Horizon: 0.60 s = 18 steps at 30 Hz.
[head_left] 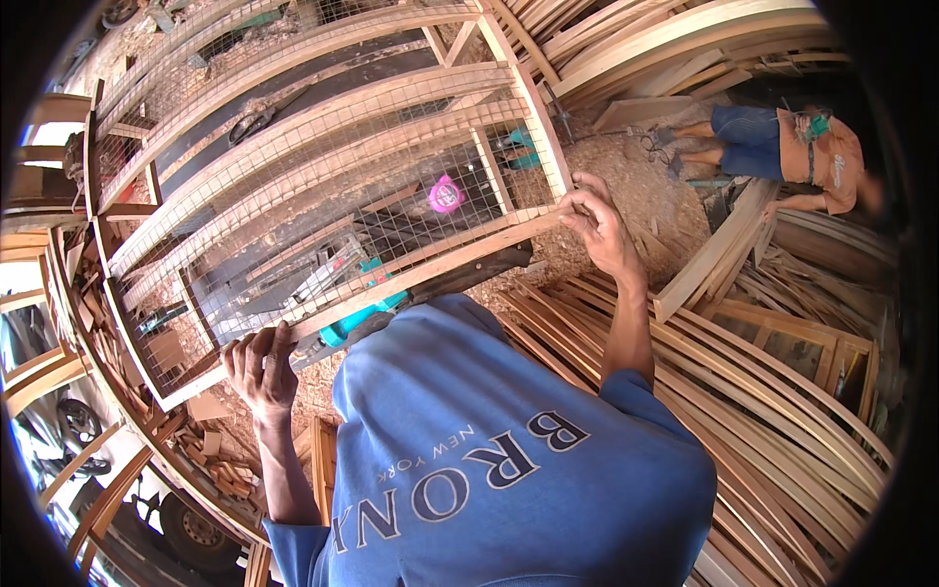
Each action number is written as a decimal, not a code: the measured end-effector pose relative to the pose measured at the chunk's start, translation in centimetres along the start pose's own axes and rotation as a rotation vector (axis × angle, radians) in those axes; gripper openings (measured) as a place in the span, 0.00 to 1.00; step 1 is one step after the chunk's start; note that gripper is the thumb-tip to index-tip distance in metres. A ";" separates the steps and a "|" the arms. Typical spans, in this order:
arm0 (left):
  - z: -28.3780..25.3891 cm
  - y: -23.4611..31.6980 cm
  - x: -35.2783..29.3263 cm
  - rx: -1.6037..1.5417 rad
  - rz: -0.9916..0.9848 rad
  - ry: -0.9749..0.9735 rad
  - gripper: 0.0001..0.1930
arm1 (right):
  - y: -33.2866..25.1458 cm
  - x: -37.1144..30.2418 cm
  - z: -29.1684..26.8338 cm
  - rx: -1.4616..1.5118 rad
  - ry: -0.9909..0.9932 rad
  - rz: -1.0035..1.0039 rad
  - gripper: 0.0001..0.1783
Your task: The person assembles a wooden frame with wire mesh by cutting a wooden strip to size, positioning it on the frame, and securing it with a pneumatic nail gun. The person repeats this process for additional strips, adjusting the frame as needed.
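pale, long-railed wooden frame [460, 251] covered with square-gridded wire mesh [391, 201]

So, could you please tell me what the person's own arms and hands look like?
The left hand and right hand are bare, with no gloves in sight. Both forearms are uncovered too, with no watch or bracelet to be seen. The short sleeves are plain blue, part of a blue shirt with large dark, pale-edged lettering.
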<state>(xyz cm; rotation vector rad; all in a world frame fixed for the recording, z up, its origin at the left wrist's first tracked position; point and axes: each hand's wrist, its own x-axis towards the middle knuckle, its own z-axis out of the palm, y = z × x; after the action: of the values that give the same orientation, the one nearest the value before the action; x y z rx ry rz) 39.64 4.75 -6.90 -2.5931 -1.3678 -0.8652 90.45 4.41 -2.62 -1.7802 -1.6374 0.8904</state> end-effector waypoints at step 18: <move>-1.3 -0.5 0.1 -0.075 -0.055 -0.041 0.14 | -1.5 -0.2 0.0 0.074 0.003 0.037 0.08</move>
<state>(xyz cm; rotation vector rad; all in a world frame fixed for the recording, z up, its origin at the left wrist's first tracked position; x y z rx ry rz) 38.69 4.73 -5.89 -2.6544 -1.4515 -0.8920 89.49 4.34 -1.49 -1.7652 -1.5541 0.9525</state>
